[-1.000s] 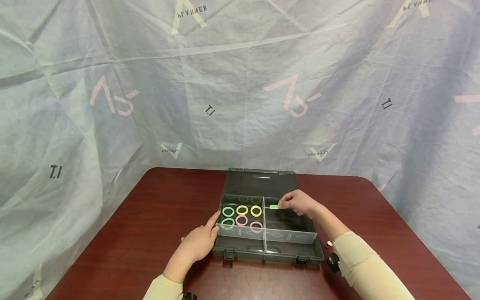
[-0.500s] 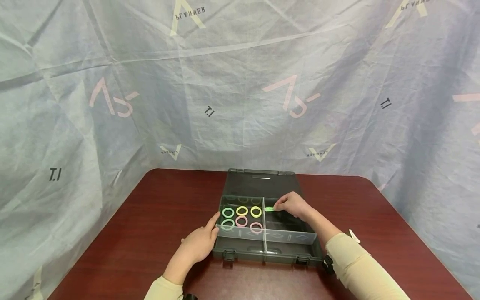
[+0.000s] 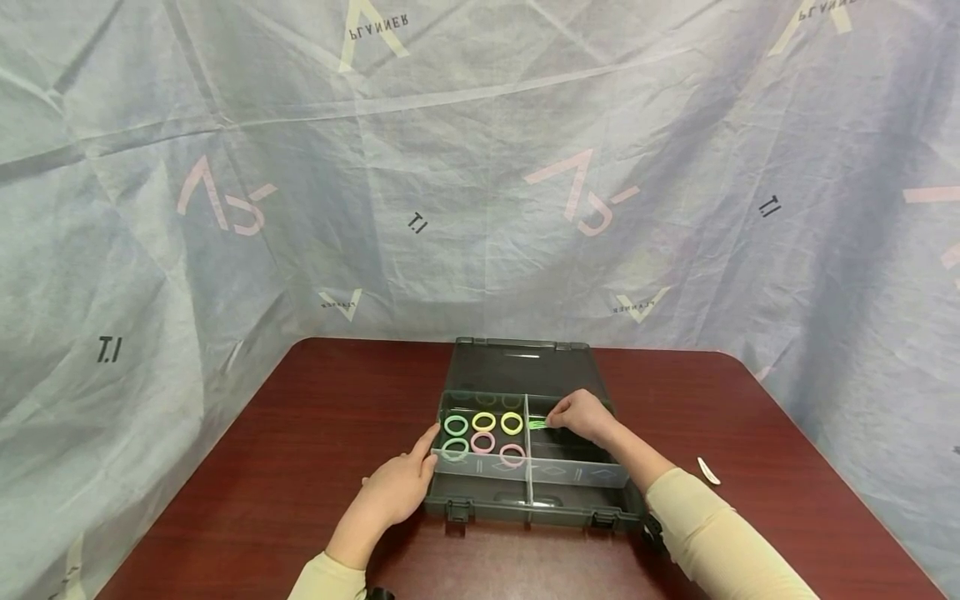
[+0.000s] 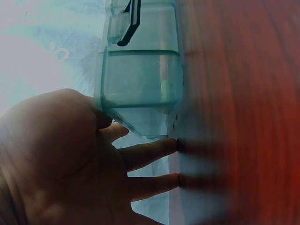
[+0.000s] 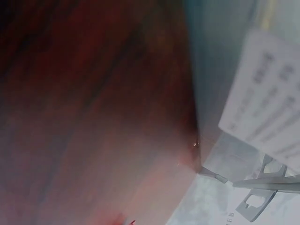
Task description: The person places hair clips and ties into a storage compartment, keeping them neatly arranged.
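A dark see-through divider box (image 3: 480, 512) stands with its lid (image 3: 517, 367) raised at the back. In the head view, my right hand (image 3: 583, 414) reaches into the back right compartment and pinches a slim, bright green hair clip (image 3: 537, 423) beside the middle divider. My left hand (image 3: 396, 490) rests against the box's left side, its fingers extended. The left wrist view shows spread fingers (image 4: 152, 154) along the box wall, their tips at the table. Several green, yellow and pink rings (image 3: 483, 442) lie in the back left compartment.
On the reddish wooden table (image 3: 750, 533), a small white curved piece (image 3: 708, 471) lies right of the box. A clear cross divider (image 3: 577, 472) runs ahead of the front compartments. Grey printed cloth (image 3: 480, 167) hangs behind the table. A white label (image 5: 272, 98) fills part of the right wrist view.
My right hand has moved left and slightly toward me with the green hair clip, close to the middle divider. The white piece has come into view as the sleeve moved. My left hand stays put.
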The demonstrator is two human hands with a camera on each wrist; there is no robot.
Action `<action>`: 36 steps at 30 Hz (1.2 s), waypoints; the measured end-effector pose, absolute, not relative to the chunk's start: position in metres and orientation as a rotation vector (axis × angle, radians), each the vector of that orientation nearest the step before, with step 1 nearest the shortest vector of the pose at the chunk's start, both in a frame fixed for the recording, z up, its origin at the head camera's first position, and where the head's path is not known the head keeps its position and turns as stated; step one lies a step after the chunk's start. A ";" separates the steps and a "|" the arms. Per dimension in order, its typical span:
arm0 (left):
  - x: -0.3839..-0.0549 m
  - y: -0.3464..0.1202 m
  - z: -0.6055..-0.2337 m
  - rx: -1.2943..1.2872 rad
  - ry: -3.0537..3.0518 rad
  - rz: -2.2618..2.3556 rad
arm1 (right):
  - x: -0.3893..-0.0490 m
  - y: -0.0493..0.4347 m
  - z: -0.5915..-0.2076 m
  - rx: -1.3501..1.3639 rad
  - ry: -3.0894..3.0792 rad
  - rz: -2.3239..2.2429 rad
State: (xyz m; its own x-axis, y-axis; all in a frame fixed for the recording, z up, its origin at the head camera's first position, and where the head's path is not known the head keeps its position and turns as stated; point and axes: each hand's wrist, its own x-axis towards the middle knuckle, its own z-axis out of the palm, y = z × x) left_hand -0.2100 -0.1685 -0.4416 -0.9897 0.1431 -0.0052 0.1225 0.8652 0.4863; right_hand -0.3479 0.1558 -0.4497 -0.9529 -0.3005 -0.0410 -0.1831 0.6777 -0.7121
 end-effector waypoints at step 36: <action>-0.210 -0.170 -0.441 0.215 3.000 0.764 | -0.345 0.156 -0.451 -0.416 2.802 -1.045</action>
